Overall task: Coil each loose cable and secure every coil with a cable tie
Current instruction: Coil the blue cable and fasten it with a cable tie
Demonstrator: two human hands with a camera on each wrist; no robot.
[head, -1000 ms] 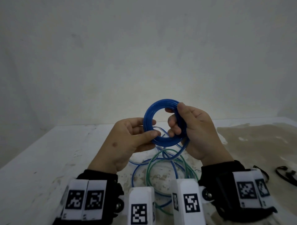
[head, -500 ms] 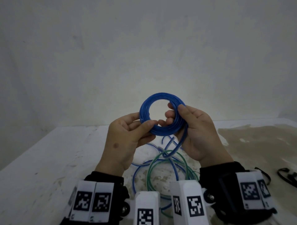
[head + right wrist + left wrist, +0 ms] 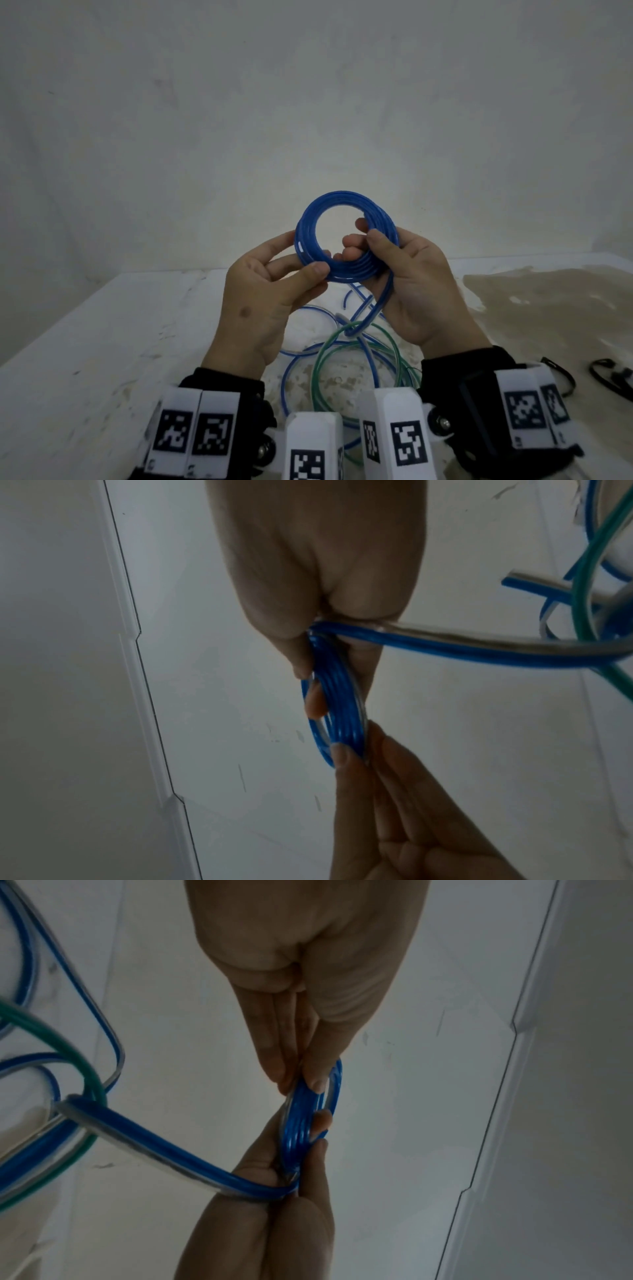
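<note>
I hold a blue cable coil (image 3: 342, 197) of several turns upright above the white table (image 3: 102, 342). My left hand (image 3: 308, 260) pinches its lower left edge between thumb and fingers. My right hand (image 3: 363, 240) grips the right side, fingers through the ring, thumb on the front. The loose blue tail (image 3: 383, 301) drops from my right palm and hooks through a green cable (image 3: 320, 363) lying on the table. In the left wrist view the coil (image 3: 301, 1123) is edge-on between both hands; the right wrist view shows the coil (image 3: 339, 696) the same way.
More loose blue cable (image 3: 284, 380) loops on the table under my hands, mixed with the green one. Black cable ties (image 3: 609, 373) lie at the right, on a brown stained patch (image 3: 548, 308). A plain wall stands behind the table.
Both hands have lifted the coil higher and slightly away from the table. The tail has been drawn up, and less loose blue cable lies below.
</note>
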